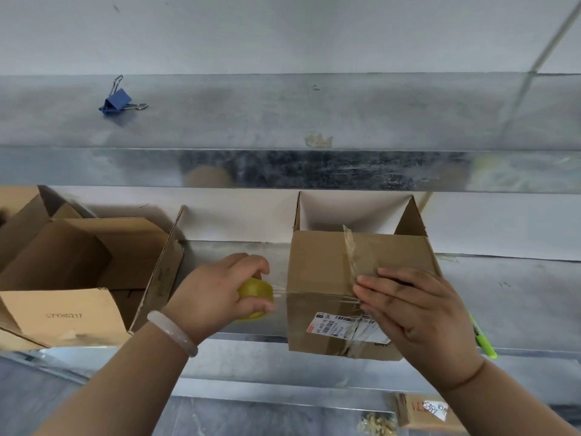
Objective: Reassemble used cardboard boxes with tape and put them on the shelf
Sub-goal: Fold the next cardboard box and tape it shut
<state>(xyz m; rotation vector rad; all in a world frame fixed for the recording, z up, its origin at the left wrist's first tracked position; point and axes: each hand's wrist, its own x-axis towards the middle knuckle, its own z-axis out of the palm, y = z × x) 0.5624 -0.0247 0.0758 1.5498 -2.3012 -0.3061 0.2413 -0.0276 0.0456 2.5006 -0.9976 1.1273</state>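
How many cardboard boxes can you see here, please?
4: the box being taped, a large open box on its left, another box behind that at the far-left edge, a box at the bottom-right edge. More may hide on the left.

Left grip point(217, 297) curled closed, right grip point(418, 313) flat with fingers straight

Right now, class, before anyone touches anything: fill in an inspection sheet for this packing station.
Surface: metal shelf, smudged.
Job's things: cardboard box on the shelf, tape across it; yellow tape roll, strip stretched to the box.
Clutter: blue binder clip on upper shelf; green marker beside box.
Hands: left hand grips the roll; right hand presses tape flat.
Cables: pale line upper right, cord or rod, cannot tell.
Surroundings: open cartons left; white wall.
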